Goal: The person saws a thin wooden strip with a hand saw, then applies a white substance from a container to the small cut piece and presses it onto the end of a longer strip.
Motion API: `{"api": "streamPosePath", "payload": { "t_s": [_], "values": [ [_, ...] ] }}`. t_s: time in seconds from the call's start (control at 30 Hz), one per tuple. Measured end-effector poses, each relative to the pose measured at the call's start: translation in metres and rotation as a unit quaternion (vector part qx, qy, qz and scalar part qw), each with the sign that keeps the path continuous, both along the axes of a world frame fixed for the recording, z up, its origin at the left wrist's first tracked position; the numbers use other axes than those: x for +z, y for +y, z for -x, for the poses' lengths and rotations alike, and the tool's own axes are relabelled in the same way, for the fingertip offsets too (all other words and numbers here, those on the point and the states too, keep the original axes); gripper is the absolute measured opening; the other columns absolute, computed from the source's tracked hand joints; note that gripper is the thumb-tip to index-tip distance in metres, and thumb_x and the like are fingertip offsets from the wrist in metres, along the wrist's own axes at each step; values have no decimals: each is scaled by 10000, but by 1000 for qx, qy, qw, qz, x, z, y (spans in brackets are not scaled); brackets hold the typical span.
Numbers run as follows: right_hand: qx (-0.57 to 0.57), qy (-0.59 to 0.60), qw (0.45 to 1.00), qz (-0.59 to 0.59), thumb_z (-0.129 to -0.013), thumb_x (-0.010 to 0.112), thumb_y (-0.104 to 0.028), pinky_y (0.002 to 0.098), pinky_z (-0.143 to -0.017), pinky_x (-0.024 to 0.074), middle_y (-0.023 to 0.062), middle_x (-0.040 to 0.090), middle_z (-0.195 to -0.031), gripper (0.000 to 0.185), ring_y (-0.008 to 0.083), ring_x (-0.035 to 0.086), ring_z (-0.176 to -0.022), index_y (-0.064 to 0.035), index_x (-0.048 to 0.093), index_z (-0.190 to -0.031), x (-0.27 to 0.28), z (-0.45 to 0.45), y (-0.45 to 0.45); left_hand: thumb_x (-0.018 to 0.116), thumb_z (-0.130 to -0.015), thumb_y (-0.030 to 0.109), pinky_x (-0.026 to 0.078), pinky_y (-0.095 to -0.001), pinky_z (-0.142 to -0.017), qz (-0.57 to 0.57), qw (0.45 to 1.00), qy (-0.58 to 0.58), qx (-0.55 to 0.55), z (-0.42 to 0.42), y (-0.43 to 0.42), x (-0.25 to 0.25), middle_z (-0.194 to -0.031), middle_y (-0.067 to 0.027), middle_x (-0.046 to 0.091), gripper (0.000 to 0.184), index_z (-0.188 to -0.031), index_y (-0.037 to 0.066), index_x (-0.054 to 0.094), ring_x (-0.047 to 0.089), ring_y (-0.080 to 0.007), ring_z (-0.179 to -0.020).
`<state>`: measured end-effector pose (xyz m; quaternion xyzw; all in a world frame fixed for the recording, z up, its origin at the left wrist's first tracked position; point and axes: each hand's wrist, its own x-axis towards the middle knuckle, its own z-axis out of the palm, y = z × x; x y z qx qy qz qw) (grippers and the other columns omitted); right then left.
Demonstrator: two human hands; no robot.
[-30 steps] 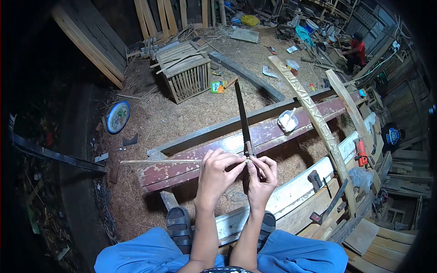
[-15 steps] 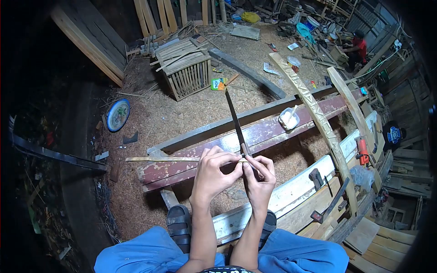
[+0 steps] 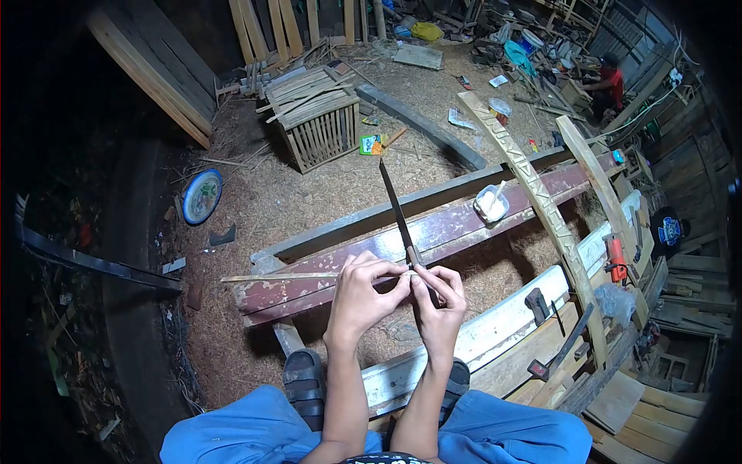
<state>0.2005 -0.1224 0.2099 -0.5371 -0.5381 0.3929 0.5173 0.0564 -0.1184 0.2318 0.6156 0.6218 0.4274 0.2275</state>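
Left grip (image 3: pixel 359 298): thumb and fingertips pinched closed on thin strip (image 3: pixel 294 276), near its right end. Right grip (image 3: pixel 439 298): also pinched closed on the strip's end, fingertips just beside the left ones. Strip runs out leftward from the hands, over the maroon worktop (image 3: pixel 456 226). Dark blade (image 3: pixel 396 209) slants up and away from the fingertips, short wooden piece (image 3: pixel 414 256) at its near end; can't tell exactly how it's held. Plastic tub (image 3: pixel 491 203) with white contents sits on the worktop, right of the blade. Carved plank (image 3: pixel 533 178) crosses over the worktop, right of tub. Nearer right: white board (image 3: pixel 495 313), dark block (image 3: pixel 536 305), long-handled tool (image 3: pixel 568 340), red power tool (image 3: pixel 615 259). Beyond, on the floor: slatted crate (image 3: pixel 321 131), blue-rimmed basin (image 3: pixel 186 203). Person in red (image 3: pixel 609 87) far right.
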Motion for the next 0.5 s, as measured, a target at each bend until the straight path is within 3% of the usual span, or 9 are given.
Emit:
{"api": "streamPosePath", "payload": {
  "t_s": [0.47,0.5],
  "values": [
    [-1,-2,1000,-11,-871,742,-7,316,-857,500,89,625,-1014,274,196,609,-945,-33,766,-1143,0,4,1,816,-766,247,434,-356,-869,-35,999,-8,4,-1,3,-4,-866,-57,764,211,-847,56,777,640,-218,-851],
    [-4,4,1000,-5,-876,734,-1,318,-863,507,99,650,-1018,260,196,627,-950,-21,763,-1134,0,3,1,830,-748,199,433,-357,-896,-36,999,-9,2,-1,4,-4,-885,-54,768,178,-852,64,782,650,-205,-871]
  ]
}}
